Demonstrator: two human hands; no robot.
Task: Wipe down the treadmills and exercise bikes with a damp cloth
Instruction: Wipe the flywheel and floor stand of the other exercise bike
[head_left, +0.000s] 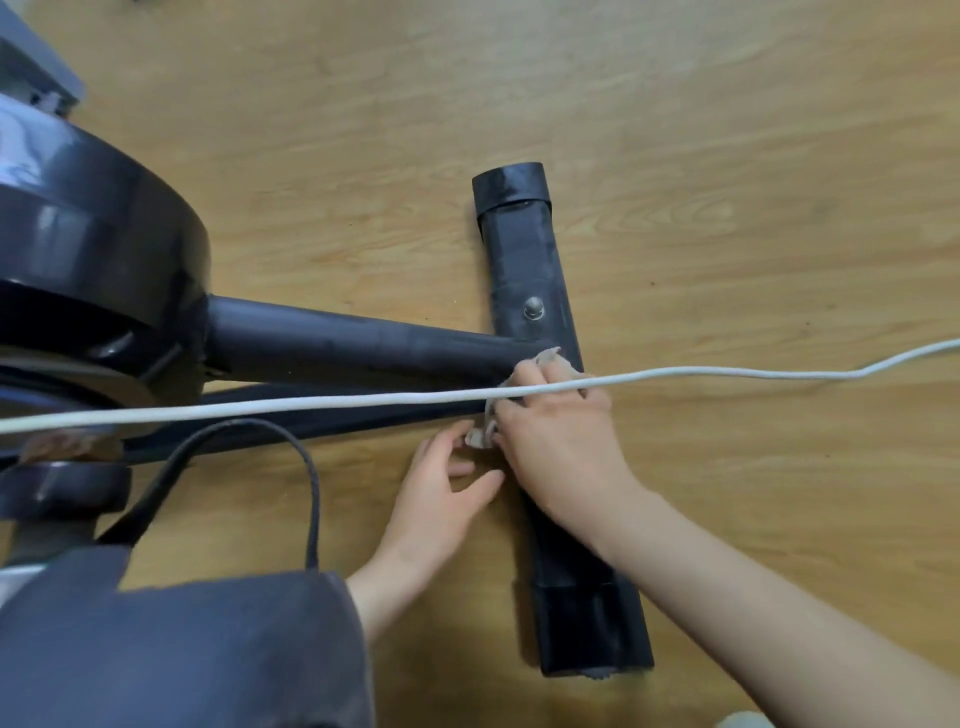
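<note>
Floor (675, 130): wood, bar (524, 260) running twelve to six.
Right grip (561, 441): closed on cloth (551, 359), mid-bar.
Left grip (441, 488): loose, open, at cloth's eight o'clock.
Tip: press flat, sweep toward six, dodge cable (311, 406).

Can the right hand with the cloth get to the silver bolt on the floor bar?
Probably yes. The right hand holds the cloth on the floor bar close to the bolt, and only bare bar lies between.

Matt dusty black metal stabiliser bar (540, 291), glossy plastic flywheel housing (93, 223), wood-grain floor (727, 156), pale cloth (480, 434)
</note>
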